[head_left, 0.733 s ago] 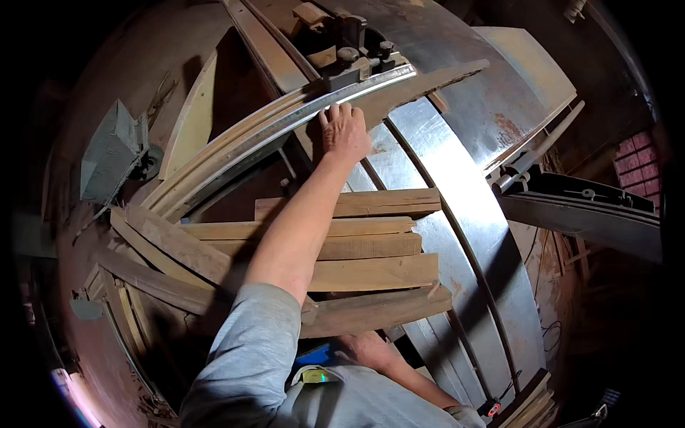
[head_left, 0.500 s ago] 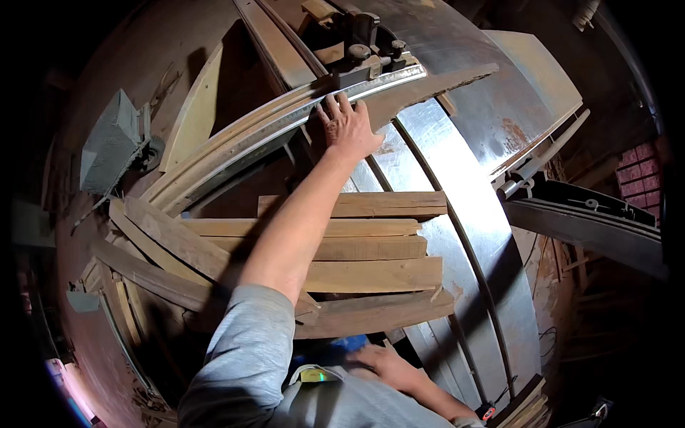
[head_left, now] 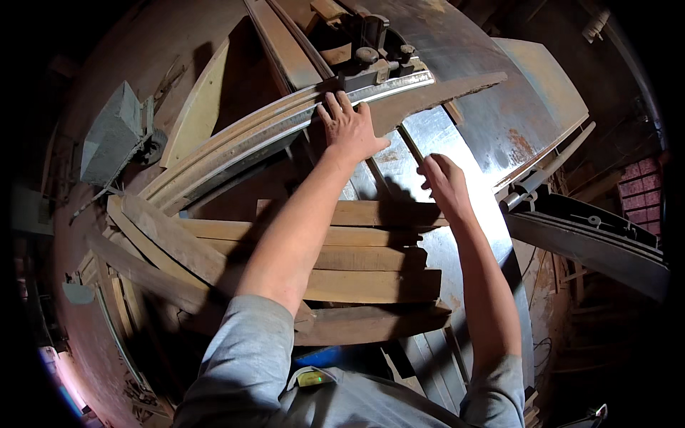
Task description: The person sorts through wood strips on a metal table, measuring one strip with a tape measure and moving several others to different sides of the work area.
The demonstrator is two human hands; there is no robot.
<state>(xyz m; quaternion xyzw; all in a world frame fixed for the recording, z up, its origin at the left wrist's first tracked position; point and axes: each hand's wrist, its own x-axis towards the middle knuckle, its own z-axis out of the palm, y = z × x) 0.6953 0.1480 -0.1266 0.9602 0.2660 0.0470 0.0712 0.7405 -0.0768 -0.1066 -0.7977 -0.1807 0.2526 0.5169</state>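
My left hand point(head_left: 349, 132) lies with fingers spread on a rough brown wooden board point(head_left: 428, 100), its fingertips near the metal-edged fence point(head_left: 382, 90). The board runs along the fence, and its narrower end points right over the shiny metal table point(head_left: 460, 153). Over that table, right of my left hand, is my right hand point(head_left: 446, 184), fingers curled closed. Whatever it may hold is hidden. Below both hands lies a stack of sawn wooden boards point(head_left: 371, 258), partly in shadow.
A fixture with black knobs point(head_left: 367, 55) stands by the fence. More boards point(head_left: 175, 235) lean at left, near a grey box-shaped metal part point(head_left: 110, 139). A metal rail point(head_left: 585, 232) juts out at right. Dark slots run across the table.
My right hand has risen from beside my body to over the metal table, past the board stack. My left hand keeps its place on the board. The view has shifted slightly.
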